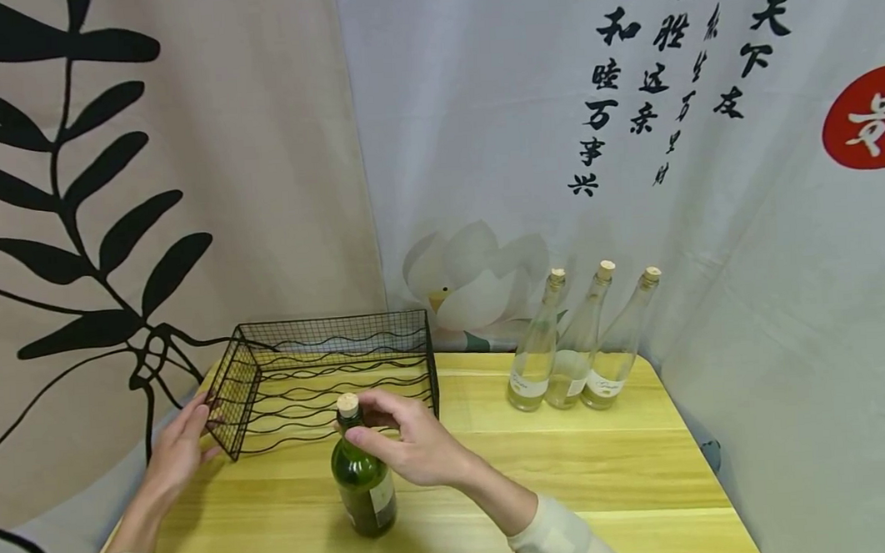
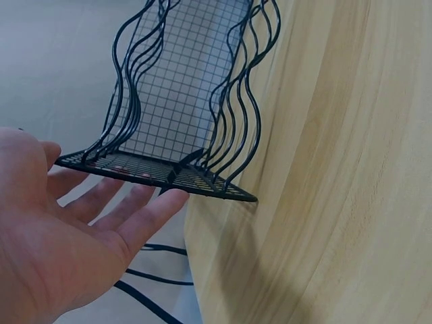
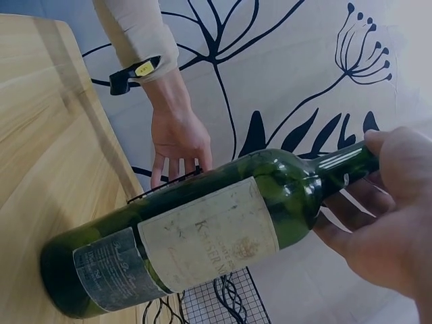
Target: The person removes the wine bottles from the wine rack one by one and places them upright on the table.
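A green wine bottle [image 1: 358, 473] with a cork and labels is upright near the front of the table. My right hand [image 1: 421, 445] holds it by the neck, thumb on the near side and fingers behind. In the right wrist view the bottle's cream label [image 3: 209, 236] faces the camera, and the cork is hidden by the hand. My left hand [image 1: 177, 449] touches the left end panel of a black wire rack [image 1: 335, 370], its fingers fairly straight against the mesh in the left wrist view. Wavy wires run along the rack, and no bottle lies on them.
Three clear corked bottles [image 1: 563, 362] with white labels stand close together at the back right of the wooden table [image 1: 573, 470]. Behind the table hang printed cloths [image 1: 478, 99], and the rack sits near the table's back left edge.
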Demonstrator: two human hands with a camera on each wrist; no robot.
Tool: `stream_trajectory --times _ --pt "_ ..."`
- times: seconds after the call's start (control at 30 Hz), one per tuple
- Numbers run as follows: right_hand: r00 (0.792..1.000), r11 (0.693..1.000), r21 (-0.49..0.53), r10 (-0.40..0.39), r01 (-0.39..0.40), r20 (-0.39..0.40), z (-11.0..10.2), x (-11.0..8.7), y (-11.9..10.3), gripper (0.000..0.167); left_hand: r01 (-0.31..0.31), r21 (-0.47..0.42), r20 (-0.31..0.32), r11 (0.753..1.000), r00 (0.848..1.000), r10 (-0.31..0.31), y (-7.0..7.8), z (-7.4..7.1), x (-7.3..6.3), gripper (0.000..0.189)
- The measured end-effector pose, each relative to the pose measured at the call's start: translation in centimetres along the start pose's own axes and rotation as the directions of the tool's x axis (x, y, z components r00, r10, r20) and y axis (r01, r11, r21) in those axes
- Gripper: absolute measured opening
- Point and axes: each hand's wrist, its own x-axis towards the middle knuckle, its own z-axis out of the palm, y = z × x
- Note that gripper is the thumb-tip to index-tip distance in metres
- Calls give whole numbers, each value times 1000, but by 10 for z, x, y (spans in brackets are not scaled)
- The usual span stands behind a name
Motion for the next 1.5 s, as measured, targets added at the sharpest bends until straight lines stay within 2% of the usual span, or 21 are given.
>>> stream_trajectory --times 0.17,0.37,0.57,0.77,1.03,1.33,1.5 --pt "1000 999 8 -31 31 -3 3 0 -1 31 1 2 -1 1000 1000 -1 -1 0 0 74" --pt "1000 999 32 -11 12 -25 3 -1 -2 26 8 -2 -3 1000 1000 -8 0 1 0 74" --pt "997 998 34 -56 58 -59 -5 -6 -6 23 9 -29 5 1000 1000 -9 -2 -1 1 75" --pt "991 997 15 -79 81 -104 -15 -14 -7 24 17 -18 5 1000 1000 -17 -1 -1 0 75" --pt "986 999 -7 -36 36 -165 -35 -28 -6 25 13 -10 9 1000 1000 -13 -1 -1 1 74" --pt "966 994 -92 -84 63 -246 -67 -42 -4 26 -16 -28 3 999 1000 16 0 0 1 75" --pt "954 995 -97 -62 35 -294 -86 -47 0 24 -6 -28 2 1000 1000 6 -1 0 0 76"
